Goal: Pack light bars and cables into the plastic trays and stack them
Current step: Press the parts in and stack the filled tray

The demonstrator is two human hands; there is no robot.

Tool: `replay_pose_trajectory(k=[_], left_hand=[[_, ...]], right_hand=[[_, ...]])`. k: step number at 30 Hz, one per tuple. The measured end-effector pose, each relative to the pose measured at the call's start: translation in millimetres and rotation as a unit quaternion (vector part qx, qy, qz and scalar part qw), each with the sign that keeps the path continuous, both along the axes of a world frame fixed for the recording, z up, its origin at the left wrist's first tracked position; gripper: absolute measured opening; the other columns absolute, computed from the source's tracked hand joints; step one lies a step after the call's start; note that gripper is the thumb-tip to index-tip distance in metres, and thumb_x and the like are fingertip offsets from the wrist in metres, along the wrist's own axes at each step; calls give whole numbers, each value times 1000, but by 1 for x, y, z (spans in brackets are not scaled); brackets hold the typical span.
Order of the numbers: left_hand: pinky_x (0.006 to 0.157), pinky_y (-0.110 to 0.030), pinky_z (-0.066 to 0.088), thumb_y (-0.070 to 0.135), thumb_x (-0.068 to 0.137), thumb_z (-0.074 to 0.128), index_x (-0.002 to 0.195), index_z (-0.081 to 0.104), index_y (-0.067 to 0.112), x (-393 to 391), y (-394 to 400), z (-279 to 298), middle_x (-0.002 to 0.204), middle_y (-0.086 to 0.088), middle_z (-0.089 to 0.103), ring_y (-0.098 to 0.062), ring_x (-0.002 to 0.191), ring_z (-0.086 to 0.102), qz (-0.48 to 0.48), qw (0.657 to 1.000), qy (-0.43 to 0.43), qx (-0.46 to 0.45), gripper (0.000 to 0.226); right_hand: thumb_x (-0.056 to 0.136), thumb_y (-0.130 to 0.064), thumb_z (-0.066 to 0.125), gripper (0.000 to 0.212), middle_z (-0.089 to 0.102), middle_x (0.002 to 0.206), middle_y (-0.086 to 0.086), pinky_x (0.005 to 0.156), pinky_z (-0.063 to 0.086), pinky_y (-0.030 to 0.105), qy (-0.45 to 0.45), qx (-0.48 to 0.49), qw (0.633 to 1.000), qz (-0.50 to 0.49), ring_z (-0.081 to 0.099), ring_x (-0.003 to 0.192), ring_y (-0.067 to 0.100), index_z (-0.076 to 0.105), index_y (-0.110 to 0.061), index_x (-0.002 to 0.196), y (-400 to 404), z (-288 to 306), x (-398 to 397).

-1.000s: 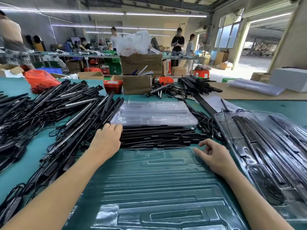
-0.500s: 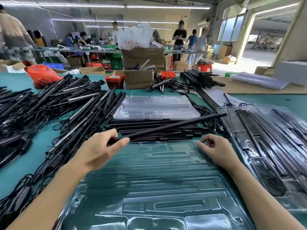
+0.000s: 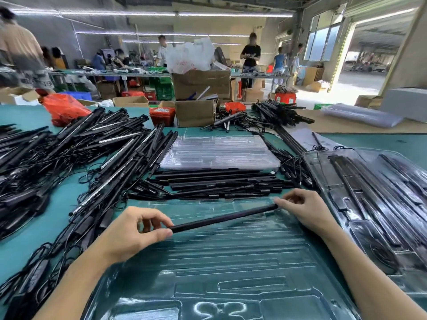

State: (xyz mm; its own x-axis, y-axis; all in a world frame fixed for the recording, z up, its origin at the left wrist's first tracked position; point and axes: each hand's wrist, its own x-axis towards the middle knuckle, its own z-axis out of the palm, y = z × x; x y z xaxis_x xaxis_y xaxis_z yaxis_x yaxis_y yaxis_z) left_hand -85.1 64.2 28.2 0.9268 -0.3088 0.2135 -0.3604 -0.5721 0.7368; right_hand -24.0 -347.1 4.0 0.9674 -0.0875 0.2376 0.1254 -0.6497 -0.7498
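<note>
Black light bars [image 3: 76, 158] with cables lay heaped at the left of the green table [image 3: 57, 204]. One left hand [image 3: 129, 234] pinched one end of a single black bar [image 3: 221, 218] between thumb and fingertips; one right hand [image 3: 307, 209] pinched the other end. It hung over one clear tray [image 3: 231, 273]. Two filled trays [image 3: 369, 199] overlapped at the right.

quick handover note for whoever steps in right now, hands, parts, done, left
Left hand pinches one end of a black light bar; right hand holds the other end, above the empty clear tray in front.
Loose bars lie just beyond it, wired bars to the left, spare trays behind.
Done: packed tray on the right.
Left: seat this bar, fill the tray with bars and cables, stack it.
</note>
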Motion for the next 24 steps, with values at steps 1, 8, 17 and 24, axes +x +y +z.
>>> replay_pose_trajectory(k=[1,8,17,24], left_hand=[[56,-20,37,41,76,78,85,77,42,0,0,2,73,6,71,-8,56,46,4,1000,6,-17,10],[59,-22,47,25,72,88,79,82,18,-5,8,17,67,-11,71,-20,61,61,-20,990,48,-128,11],[70,-17,45,28,71,84,73,81,27,-17,14,14,70,-5,73,-10,68,62,-65,996,23,-49,4],[59,-14,43,18,72,75,75,81,23,-14,15,8,70,-8,71,-10,58,56,28,990,5,-139,8]], right_hand=[[80,-47,78,28,67,63,5,55,43,28,1,-8,1000,-6,52,52,10,73,-20,78,1,0,0],[92,-53,60,51,69,67,11,59,47,35,-11,10,1000,-19,59,57,28,73,-5,79,5,-1,-2],[92,-50,61,47,71,73,14,70,52,41,-15,71,997,-8,67,72,39,74,-7,78,4,-1,-4],[95,-40,65,33,72,65,-7,70,51,37,-13,87,996,-22,62,57,1,75,-17,74,3,-4,-2]])
